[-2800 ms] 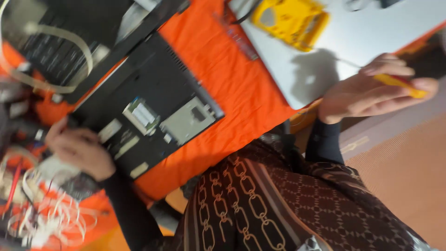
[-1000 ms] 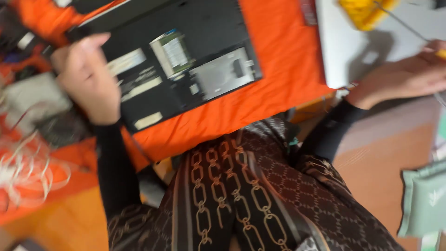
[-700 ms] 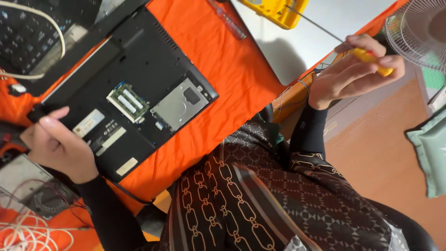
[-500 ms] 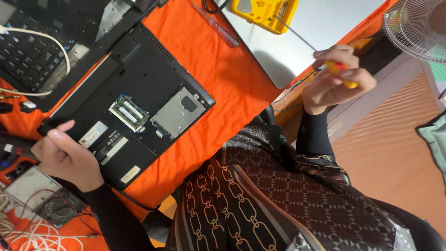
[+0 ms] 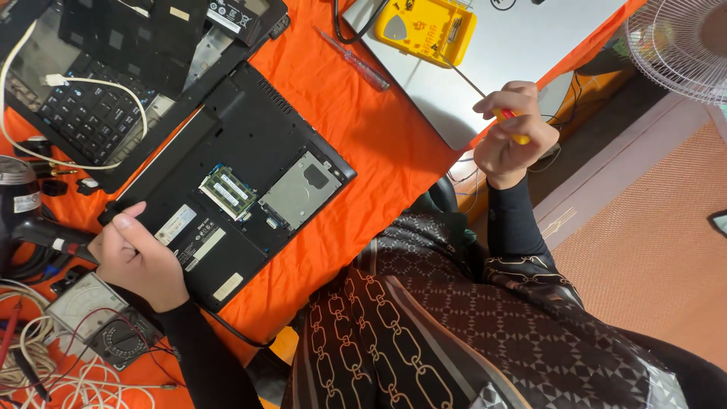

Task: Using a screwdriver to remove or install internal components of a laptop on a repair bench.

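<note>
One black laptop (image 5: 227,182) lies upside down on the orange cloth (image 5: 363,144), its matte plastic base open on a green memory strip and a flat silvery drive plate. The left hand (image 5: 140,257) rests curled on its near corner, thumb up. The right hand (image 5: 515,132), raised with the wrist bent, is closed round one yellow screwdriver (image 5: 509,121), its thin shaft pointing towards the yellow meter (image 5: 420,29).

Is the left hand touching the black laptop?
Touching. The head view shows the left hand resting on the edge of the black laptop, with no gap.
</note>
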